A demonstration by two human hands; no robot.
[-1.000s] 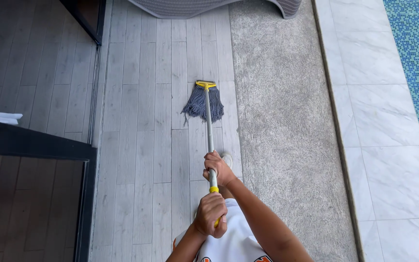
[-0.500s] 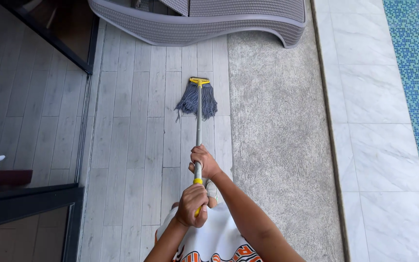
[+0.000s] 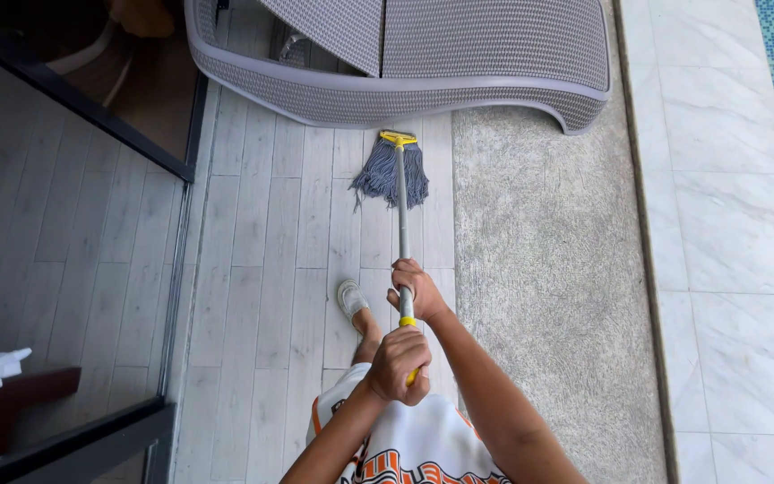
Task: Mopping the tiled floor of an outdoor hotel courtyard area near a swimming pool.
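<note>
Head view looks straight down on a person mopping a pale plank floor (image 3: 262,296). Both hands are wrapped around the mop handle (image 3: 401,224): the right hand (image 3: 416,289) is closed on the grey shaft further down, and the left hand (image 3: 398,362) is fisted around the yellow grip at the top end, close to the body. The mop head (image 3: 391,175), a bundle of blue-grey strings under a yellow clamp, lies on the planks just short of the woven grey lounger (image 3: 459,63), near its curved base but, as far as I can tell, not touching it. To the right runs a rough grey strip (image 3: 539,269), then light marble tiles (image 3: 727,224); to the left stands a glass panel (image 3: 64,233) in a dark frame. One foot in a light shoe (image 3: 349,298) is planted beside the handle. To do this stroke well, I would judge the strings should stay flat on the planks, running along the boards, with the lower hand steering and the upper hand pressing. The lounger's edge could snag the strings, so the reach ought to stop short of it.
</note>
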